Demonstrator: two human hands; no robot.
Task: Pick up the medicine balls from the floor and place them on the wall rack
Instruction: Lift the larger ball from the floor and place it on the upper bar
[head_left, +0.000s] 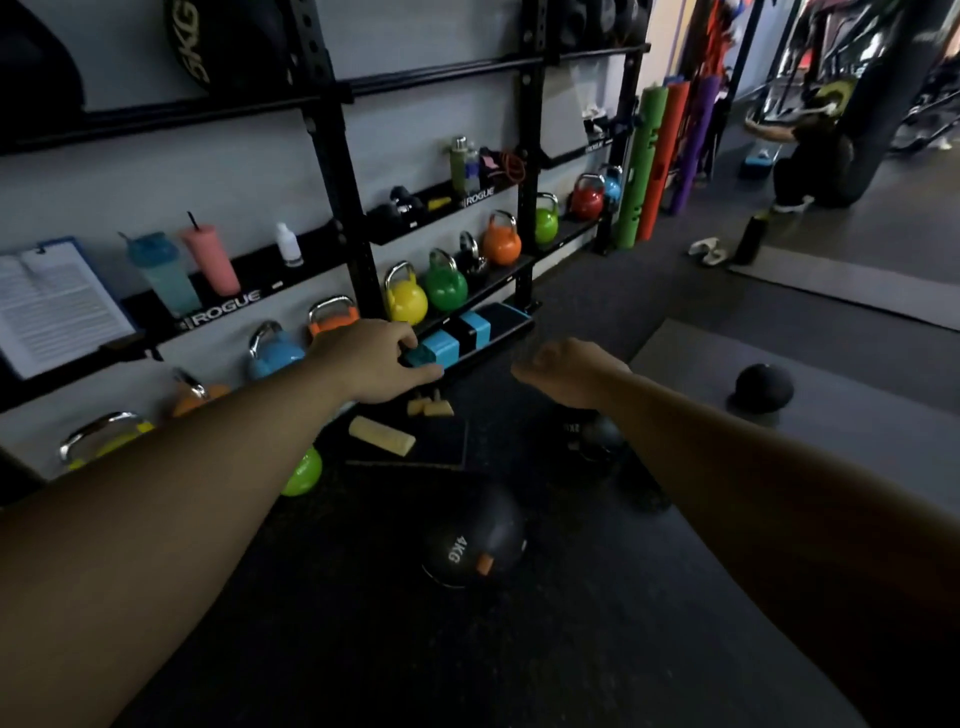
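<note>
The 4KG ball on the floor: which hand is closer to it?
Left, only narrowly. The left hand and the right hand both hang empty above the 4KG ball, one on each side.

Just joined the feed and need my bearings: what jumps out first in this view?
Two bare forearms reach out over the dark floor, the left hand and right hand both empty and open. Behind them, bright kettlebells line the shelves of the black wall rack. Black medicine balls lie on the floor: a 4KG ball near the middle and another ball on a grey mat at right.
</note>
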